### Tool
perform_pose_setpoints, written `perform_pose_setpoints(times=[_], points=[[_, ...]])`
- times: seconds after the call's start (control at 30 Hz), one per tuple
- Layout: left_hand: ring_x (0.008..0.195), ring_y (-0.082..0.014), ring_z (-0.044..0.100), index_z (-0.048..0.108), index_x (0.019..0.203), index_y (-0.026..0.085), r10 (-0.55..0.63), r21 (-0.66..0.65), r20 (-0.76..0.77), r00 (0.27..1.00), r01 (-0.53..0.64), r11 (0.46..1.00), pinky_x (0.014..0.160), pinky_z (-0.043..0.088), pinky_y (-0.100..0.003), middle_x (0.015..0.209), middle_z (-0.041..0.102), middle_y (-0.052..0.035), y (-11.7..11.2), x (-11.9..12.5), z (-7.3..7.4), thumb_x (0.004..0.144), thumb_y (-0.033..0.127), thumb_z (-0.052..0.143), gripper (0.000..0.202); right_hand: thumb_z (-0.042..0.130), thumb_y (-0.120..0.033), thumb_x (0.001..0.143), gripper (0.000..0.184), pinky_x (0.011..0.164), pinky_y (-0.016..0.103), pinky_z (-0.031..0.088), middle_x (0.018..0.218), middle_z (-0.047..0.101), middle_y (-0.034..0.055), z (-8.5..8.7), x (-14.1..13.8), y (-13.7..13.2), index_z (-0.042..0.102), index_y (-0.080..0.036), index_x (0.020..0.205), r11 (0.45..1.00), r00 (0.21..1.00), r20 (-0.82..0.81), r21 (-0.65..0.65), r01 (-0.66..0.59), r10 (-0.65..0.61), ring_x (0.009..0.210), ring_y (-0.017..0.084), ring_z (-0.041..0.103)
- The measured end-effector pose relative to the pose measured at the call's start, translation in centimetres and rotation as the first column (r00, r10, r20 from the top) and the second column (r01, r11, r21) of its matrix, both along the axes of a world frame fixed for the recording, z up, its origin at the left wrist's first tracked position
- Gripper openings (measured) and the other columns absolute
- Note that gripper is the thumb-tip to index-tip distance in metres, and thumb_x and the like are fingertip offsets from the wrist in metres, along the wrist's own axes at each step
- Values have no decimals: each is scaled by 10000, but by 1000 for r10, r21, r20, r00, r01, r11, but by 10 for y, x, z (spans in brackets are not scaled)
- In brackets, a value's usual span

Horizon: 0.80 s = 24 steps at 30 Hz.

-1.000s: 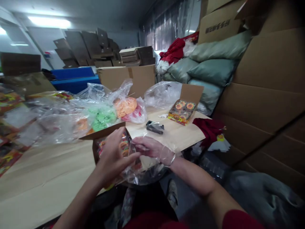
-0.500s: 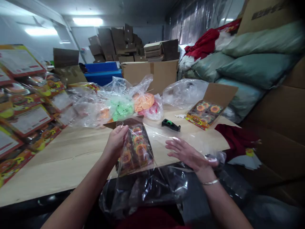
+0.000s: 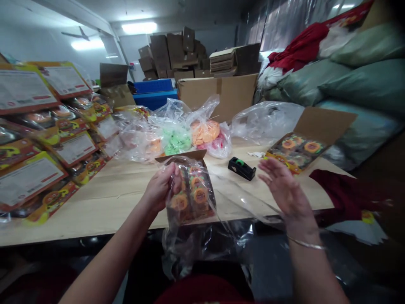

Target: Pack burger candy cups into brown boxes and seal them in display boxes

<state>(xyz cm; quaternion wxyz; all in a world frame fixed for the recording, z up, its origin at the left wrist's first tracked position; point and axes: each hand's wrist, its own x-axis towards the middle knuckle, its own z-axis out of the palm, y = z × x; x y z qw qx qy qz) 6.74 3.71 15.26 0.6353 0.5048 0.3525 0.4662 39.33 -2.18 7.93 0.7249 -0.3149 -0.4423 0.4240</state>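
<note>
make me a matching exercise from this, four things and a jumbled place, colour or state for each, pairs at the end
1. left hand
2. tape dispenser
3. right hand
4. cloth

A. open, bracelet at the wrist
B. dark red, at the table's right end
C. at the left side of the nearer open box
D. black, with a green roll

Pairs: 1-C, 2-D, 3-A, 4-B

Green-edged orange rounds [image 3: 200, 195] are packed in the brown box [image 3: 196, 155] by the left hand [image 3: 163, 188]; just off the right hand [image 3: 286, 192], a black tape dispenser [image 3: 247, 172] is topped with bright green.
</note>
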Motion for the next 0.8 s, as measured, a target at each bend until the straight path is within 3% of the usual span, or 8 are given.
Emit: perform_pose_setpoints(times=[0.07, 0.13, 0.23, 0.4, 0.47, 0.57, 0.67, 0.8], points=[[392, -94, 404, 501, 706, 199, -3, -20, 14, 1000, 3, 1000, 448, 371, -185, 391, 453, 41, 0, -2, 2, 824, 547, 682, 410, 837, -702, 519, 944, 970, 419, 485, 1348, 594, 121, 0, -14, -8, 612, -275, 1331, 943, 937, 110, -59, -326, 331, 1153, 287, 604], [372, -87, 367, 496, 702, 196, 41, -67, 32, 999, -39, 997, 431, 357, -183, 387, 429, 47, 1, -5, 1, 877, 509, 636, 385, 879, -601, 548, 884, 884, 398, 513, 1163, 679, 111, -4, -32, -17, 623, -257, 1322, 853, 840, 166, -179, -490, 517, 968, 257, 658], [322, -74, 275, 467, 672, 194, 119, -205, 67, 991, -103, 973, 376, 294, -183, 373, 357, 67, 3, -10, -3, 955, 437, 542, 381, 848, -512, 674, 604, 782, 324, 518, 938, 694, 56, -9, -52, -24, 703, -251, 1200, 801, 772, 232, -269, -534, 592, 828, 207, 649], [287, -56, 230, 429, 616, 186, 199, -388, 121, 972, -139, 911, 346, 246, -173, 366, 286, 77, 5, -19, -9, 1008, 477, 417, 488, 982, -412, 392, 1088, 1003, 374, 453, 1303, 612, 80, -5, -60, -19, 576, -296, 1394, 696, 592, 398, -196, -691, 701, 1218, 302, 562], [272, -55, 190, 429, 605, 186, 237, -425, 129, 963, -163, 891, 335, 231, -176, 360, 262, 80, 7, -23, -10, 1034, 464, 321, 522, 937, -360, 550, 813, 947, 361, 485, 1186, 672, 71, -8, -63, -16, 653, -280, 1307, 694, 540, 466, -269, -668, 701, 1120, 275, 616], [294, -63, 271, 464, 606, 186, 277, -437, 99, 956, -208, 875, 361, 314, -191, 397, 317, 72, 7, -32, -13, 999, 525, 390, 525, 752, -368, 817, 187, 659, 285, 513, 838, 704, 42, -22, -66, -11, 767, -231, 943, 807, 693, 414, -294, -511, 590, 716, 178, 641], [332, -53, 306, 569, 659, 163, 153, -347, 58, 986, -124, 930, 363, 302, -185, 425, 347, 85, 0, -45, -16, 746, 597, 738, 474, 751, -433, 811, 254, 499, 251, 439, 624, 616, 7, -36, -63, 0, 686, -212, 704, 925, 935, 127, -242, -294, 331, 510, 127, 523], [398, -36, 326, 601, 617, 149, -57, -171, -224, 973, 18, 985, 382, 200, -159, 472, 452, 61, -16, -56, -19, 532, 350, 916, 383, 835, -439, 707, 294, 666, 288, 531, 691, 618, -4, -39, -58, 15, 635, -224, 694, 961, 970, -237, -255, -108, 46, 630, 138, 576]])
